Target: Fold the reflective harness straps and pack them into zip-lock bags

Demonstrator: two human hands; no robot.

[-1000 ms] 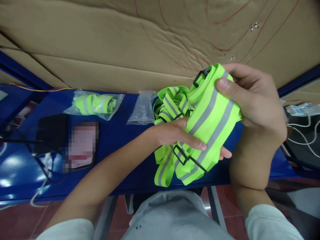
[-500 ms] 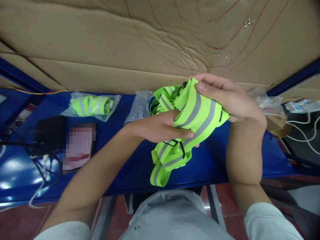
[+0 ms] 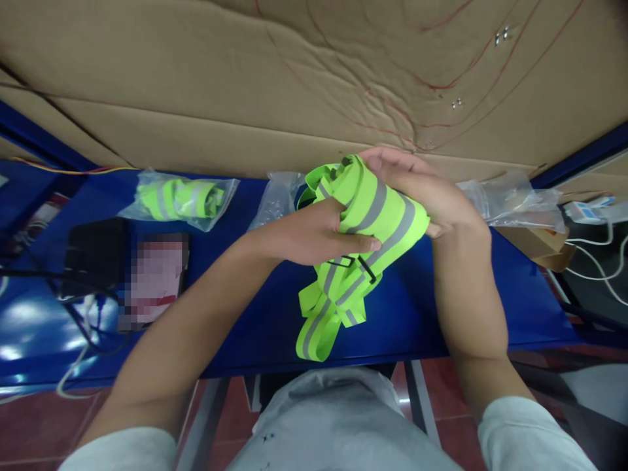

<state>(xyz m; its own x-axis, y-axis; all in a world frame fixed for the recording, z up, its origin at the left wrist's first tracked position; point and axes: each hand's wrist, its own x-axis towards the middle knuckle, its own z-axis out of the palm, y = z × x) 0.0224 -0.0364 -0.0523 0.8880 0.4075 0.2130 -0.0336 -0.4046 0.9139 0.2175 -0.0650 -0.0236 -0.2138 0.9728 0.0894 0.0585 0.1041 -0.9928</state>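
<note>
A neon yellow-green reflective strap vest (image 3: 373,212) with grey stripes is bunched between my hands above the blue table. My left hand (image 3: 316,232) is closed around its left side, with the thumb lying across the front. My right hand (image 3: 409,176) curls over the top right of the bundle; its fingertips are partly hidden behind the bands. Black buckles (image 3: 367,268) show below my left thumb, and a loop of strap (image 3: 309,340) hangs at the bottom. Behind my left hand lies a clear plastic bag (image 3: 276,199).
A bagged yellow-green vest (image 3: 179,199) lies at the back left. Nearer me are a black box (image 3: 95,252) and a phone-like device (image 3: 157,281) with a blurred screen. Clear bags (image 3: 510,199) rest by a cardboard box (image 3: 540,242) at right. Cardboard (image 3: 196,85) stands behind the table.
My right hand has moved left and folded the right end of the vest inward. The bundle is narrower and more rolled. My left hand keeps its hold.
</note>
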